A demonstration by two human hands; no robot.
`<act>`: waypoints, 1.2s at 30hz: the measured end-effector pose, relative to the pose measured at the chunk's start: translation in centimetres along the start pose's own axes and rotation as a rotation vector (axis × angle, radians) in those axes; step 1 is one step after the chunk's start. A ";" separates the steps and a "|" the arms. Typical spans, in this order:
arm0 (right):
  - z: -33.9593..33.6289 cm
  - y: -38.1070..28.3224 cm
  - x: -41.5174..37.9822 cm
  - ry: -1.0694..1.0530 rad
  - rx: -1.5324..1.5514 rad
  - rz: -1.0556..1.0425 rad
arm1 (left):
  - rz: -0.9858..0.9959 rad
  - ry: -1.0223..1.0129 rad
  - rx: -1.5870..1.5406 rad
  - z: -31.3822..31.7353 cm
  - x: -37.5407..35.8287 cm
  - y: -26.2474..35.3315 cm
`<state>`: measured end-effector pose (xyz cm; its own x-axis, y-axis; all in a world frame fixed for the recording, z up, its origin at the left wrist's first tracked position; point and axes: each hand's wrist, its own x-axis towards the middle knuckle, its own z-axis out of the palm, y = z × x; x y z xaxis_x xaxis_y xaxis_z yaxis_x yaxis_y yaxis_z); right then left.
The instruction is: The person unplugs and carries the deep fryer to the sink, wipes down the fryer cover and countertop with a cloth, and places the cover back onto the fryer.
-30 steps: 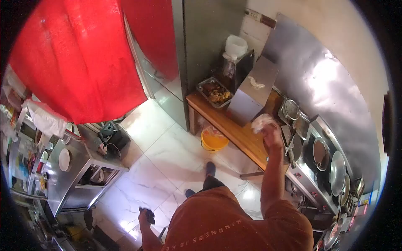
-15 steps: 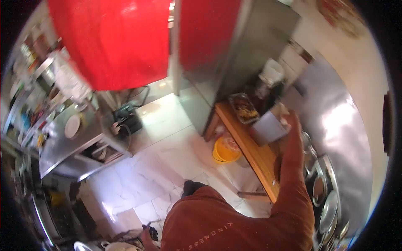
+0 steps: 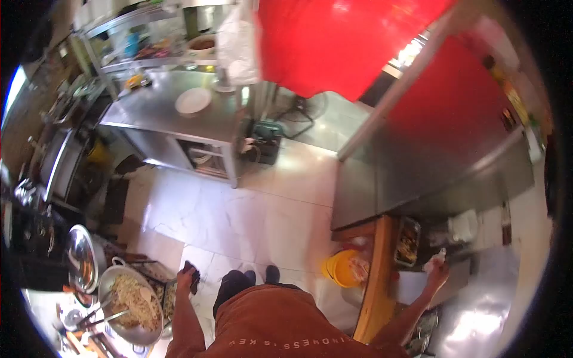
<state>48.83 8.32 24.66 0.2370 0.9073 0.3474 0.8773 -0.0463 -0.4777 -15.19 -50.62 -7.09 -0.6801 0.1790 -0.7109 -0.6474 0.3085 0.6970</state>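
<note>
My left hand hangs low at my left side, closed on a dark, crumpled cloth. Close to it stands a wide metal pan of pale chopped food, with a spoon and long-handled utensils in it. On the far right my right hand is raised above the side counter, its fingers closed round a small whitish thing too blurred to name. Under that hand lies a flat white board or lid. Just left of it is a foil-like tray of browned food.
A yellow bucket stands on the floor beside a wooden table. A tall steel cabinet rises behind it. Across the floor is a steel counter with a white plate. A red curtain hangs ahead; a lidded pot sits at left.
My view has swung left, bringing the pan of food into sight. My right arm, earlier stretched over the white board, now appears lower and farther right, with the whitish thing held up.
</note>
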 end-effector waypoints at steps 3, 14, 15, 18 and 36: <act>10.4 -5.0 -1.4 -0.144 0.414 -0.088 | 0.097 -0.016 -0.160 -0.5 0.2 2.8; 45.3 -24.9 -21.8 -0.864 0.210 -0.373 | 0.245 0.067 -0.551 -11.5 5.3 12.2; 48.6 -26.2 -23.7 -0.933 0.288 -0.323 | 0.232 0.082 -0.546 -13.3 6.0 12.8; 53.5 -34.1 -30.2 -0.586 -0.525 -1.500 | 0.292 0.106 -0.793 -17.3 7.1 15.4; 58.1 -108.0 -86.6 -1.882 0.609 -0.931 | 0.258 0.469 -1.510 -34.0 17.0 22.0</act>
<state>-90.65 -40.98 -0.68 -0.9599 -0.1635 -0.2276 0.1757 0.2814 -0.9434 -52.63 -72.55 -0.64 -0.6763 -0.2991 -0.6732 -0.0417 -0.8968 0.4405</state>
